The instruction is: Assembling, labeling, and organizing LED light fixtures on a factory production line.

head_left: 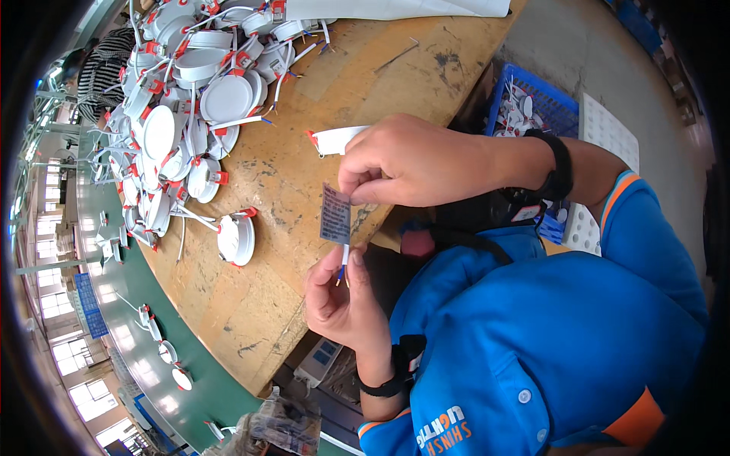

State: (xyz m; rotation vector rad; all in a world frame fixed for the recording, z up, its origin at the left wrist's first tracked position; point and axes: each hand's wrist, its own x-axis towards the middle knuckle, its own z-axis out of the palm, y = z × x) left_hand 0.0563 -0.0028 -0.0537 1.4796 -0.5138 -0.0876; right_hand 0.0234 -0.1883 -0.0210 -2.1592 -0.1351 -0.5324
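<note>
At centre frame, above the table: right hand pinching grey label, left hand pinching white wire; labelling underway, needing wrapping alignment next.

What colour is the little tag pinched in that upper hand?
The tag is grey-blue with small dark print, seen best in the head view.

Daylight is entering from the windows at the left, where panes are blowing out to white. The wooden bench is receiving even, bright light; shadows beneath the white round lamps are staying soft and short. Fisheye distortion is bending the bench edge strongly, and a black vignette is closing the corners. Centre focus is holding sharp; the rim is smearing slightly.
</note>
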